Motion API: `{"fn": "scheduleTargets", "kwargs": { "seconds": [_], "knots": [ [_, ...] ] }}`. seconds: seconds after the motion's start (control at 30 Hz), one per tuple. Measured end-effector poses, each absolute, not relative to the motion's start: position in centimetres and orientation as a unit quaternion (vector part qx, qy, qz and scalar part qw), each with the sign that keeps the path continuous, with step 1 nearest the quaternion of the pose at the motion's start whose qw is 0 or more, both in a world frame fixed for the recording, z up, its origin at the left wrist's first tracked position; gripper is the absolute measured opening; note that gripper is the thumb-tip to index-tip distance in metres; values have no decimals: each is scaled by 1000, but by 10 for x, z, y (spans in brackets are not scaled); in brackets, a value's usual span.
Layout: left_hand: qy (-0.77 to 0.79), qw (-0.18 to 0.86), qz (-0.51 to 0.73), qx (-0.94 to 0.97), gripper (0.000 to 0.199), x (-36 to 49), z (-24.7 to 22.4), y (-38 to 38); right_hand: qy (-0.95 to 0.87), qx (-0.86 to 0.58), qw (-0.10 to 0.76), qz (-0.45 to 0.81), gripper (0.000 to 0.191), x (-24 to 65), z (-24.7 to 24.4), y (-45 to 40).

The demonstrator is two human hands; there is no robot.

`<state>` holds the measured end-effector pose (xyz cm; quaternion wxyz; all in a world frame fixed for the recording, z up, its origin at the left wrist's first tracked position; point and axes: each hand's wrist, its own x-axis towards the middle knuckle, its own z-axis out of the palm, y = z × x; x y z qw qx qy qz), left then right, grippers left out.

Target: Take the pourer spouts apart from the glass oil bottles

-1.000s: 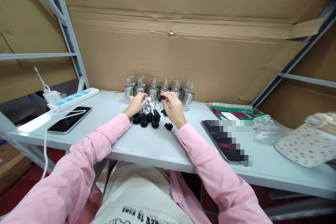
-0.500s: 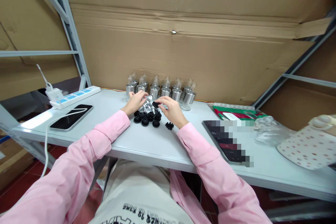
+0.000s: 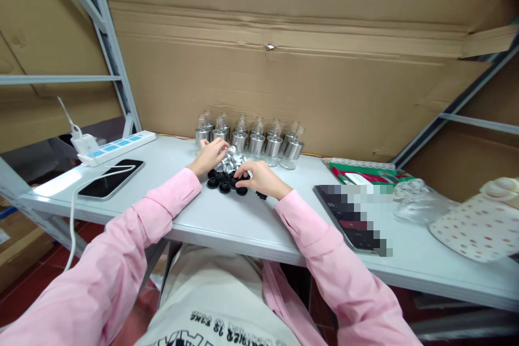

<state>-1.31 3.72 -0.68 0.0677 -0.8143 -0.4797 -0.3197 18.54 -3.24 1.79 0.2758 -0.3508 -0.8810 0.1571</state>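
Observation:
My left hand (image 3: 208, 155) rests at the left side of a heap of shiny silver pieces (image 3: 231, 163), its fingers curled over the edge. Whatever lies between those fingertips is too small to make out. Just in front of the silver heap is a cluster of round black caps (image 3: 224, 187). My right hand (image 3: 261, 178) reaches in from the right, thumb and fingers bent around a black cap low over this cluster. Behind both hands stand several clear glass bottles (image 3: 273, 146) with silver bands, in rows. A small black toothed piece (image 3: 261, 195) is partly covered by my right hand.
On the left are a white power strip (image 3: 121, 147) and a dark phone (image 3: 111, 178) with a white cable. To the right lie another phone (image 3: 348, 219), a green and red pouch (image 3: 365, 172) and a dotted white item (image 3: 474, 227). A cardboard wall (image 3: 284, 86) closes the back.
My right hand has come down and toward me, from the silver heap to the black caps, with a black cap at its fingers. My left hand stays almost in place.

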Motion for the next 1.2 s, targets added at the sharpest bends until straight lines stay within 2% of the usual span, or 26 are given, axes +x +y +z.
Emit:
{"fn": "scheduleTargets", "kwargs": {
  "seconds": [0.07, 0.23, 0.57, 0.93, 1.2],
  "knots": [
    [-480, 69, -320, -814, 20, -13, -7, 38, -881, -347, 279, 160, 12, 184, 17, -33],
    [-472, 70, -320, -819, 19, -14, -7, 38, -893, -341, 222, 191, 10, 184, 13, -31],
    [-466, 79, -319, -822, 19, -13, -7, 37, -889, -327, 218, 234, 10, 182, 9, -32],
    [-470, 80, -312, -822, 19, -12, -6, 35, -918, -310, 194, 153, 11, 181, 4, -28],
    [-461, 97, -307, -827, 19, -16, -2, 35, -919, -296, 201, 168, 12, 185, 3, -28]
  ]
}}
